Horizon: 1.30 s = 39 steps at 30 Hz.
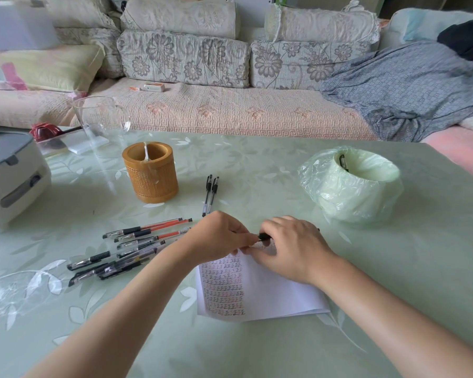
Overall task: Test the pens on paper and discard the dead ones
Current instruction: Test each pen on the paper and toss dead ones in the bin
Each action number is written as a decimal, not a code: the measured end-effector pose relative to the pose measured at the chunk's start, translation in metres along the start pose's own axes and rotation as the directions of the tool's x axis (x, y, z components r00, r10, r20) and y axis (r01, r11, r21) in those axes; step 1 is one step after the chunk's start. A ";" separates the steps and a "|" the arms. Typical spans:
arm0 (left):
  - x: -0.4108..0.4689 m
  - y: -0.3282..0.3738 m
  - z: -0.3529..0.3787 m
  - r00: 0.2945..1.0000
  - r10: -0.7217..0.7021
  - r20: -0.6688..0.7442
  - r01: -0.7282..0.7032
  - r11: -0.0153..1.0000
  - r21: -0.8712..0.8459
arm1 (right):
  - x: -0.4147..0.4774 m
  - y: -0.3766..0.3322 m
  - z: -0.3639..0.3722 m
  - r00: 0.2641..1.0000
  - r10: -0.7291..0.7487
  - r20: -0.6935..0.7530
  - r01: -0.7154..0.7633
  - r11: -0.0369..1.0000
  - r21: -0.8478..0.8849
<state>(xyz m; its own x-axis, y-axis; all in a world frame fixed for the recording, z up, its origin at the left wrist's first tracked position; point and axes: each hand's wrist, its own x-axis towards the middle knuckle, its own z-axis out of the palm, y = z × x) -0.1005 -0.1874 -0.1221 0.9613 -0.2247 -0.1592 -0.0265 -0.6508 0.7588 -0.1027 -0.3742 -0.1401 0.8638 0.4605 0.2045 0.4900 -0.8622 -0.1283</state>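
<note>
Black pen (264, 236) in the curled, pinching fingers of left hand (219, 238) and right hand (292, 249), over scribbled paper (279, 296).

Two bare hands, left hand (219, 237) and right hand (292, 246), met over a white written-on paper sheet (271, 293), pinching a black pen (264, 236); more pens (120, 249) lay left of the sheet.

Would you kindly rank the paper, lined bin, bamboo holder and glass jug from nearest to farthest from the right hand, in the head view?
From the right hand, which holds a pen:
1. paper, beneath it
2. lined bin, ahead right
3. bamboo holder, ahead left
4. glass jug, far back left
</note>
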 end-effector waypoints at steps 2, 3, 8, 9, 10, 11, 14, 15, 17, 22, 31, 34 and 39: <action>-0.002 0.001 0.004 0.999 -0.026 0.035 0.028 0.998 -0.048 | -0.001 -0.004 0.000 0.999 0.028 -0.034 -0.029 0.999 -0.043; -0.004 0.002 0.006 0.997 -0.035 0.066 0.039 0.997 -0.059 | -0.001 -0.005 0.001 0.999 0.035 -0.037 -0.037 0.998 -0.050; -0.008 0.005 0.012 0.988 -0.078 0.133 0.100 0.981 -0.165 | 0.000 -0.006 0.000 0.998 0.064 -0.025 -0.066 0.993 -0.100; -0.009 0.005 0.011 0.987 -0.083 0.134 0.107 0.977 -0.185 | 0.000 -0.007 -0.001 0.997 0.071 -0.029 -0.073 0.992 -0.104; -0.009 0.006 0.011 0.987 -0.085 0.138 0.111 0.974 -0.198 | 0.000 -0.009 -0.002 0.997 0.076 -0.028 -0.079 0.991 -0.109; -0.010 0.006 0.010 0.986 -0.086 0.144 0.114 0.972 -0.204 | 0.000 -0.010 -0.003 0.997 0.077 -0.031 -0.080 0.991 -0.107; -0.012 0.010 0.003 0.986 -0.086 0.140 0.112 0.976 -0.185 | 0.003 -0.013 -0.004 0.999 0.030 -0.046 -0.033 0.997 -0.070; -0.012 0.011 0.000 0.989 -0.086 0.119 0.105 0.980 -0.170 | 0.004 -0.013 -0.006 0.999 0.011 -0.037 -0.013 0.999 -0.050; -0.009 0.010 -0.009 0.996 -0.076 0.039 0.081 0.984 -0.155 | 0.009 -0.015 -0.012 1.000 -0.010 0.013 0.009 0.999 0.044; -0.004 -0.003 -0.038 0.959 -0.011 -0.282 0.003 1.000 -0.029 | 0.022 -0.018 -0.015 0.996 0.016 0.083 -0.042 0.948 0.314; -0.018 -0.041 -0.062 0.903 0.020 -0.429 0.043 0.990 0.136 | 0.040 -0.025 -0.012 0.980 0.176 0.096 -0.195 0.951 0.239; -0.033 -0.056 -0.070 0.913 0.047 -0.406 0.083 0.951 0.297 | 0.053 -0.028 -0.003 0.949 0.307 0.072 -0.314 0.906 0.284; -0.058 -0.080 -0.081 0.953 0.155 -0.260 0.008 0.845 0.534 | 0.077 -0.036 0.011 0.892 0.449 0.052 -0.443 0.845 0.301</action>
<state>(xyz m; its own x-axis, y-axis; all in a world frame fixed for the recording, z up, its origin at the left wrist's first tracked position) -0.1324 -0.0636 -0.1219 0.9834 -0.1263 0.1305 -0.1608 -0.9394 0.3029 -0.0528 -0.3054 -0.1309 0.9967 0.0346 0.0741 0.0667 -0.8688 -0.4907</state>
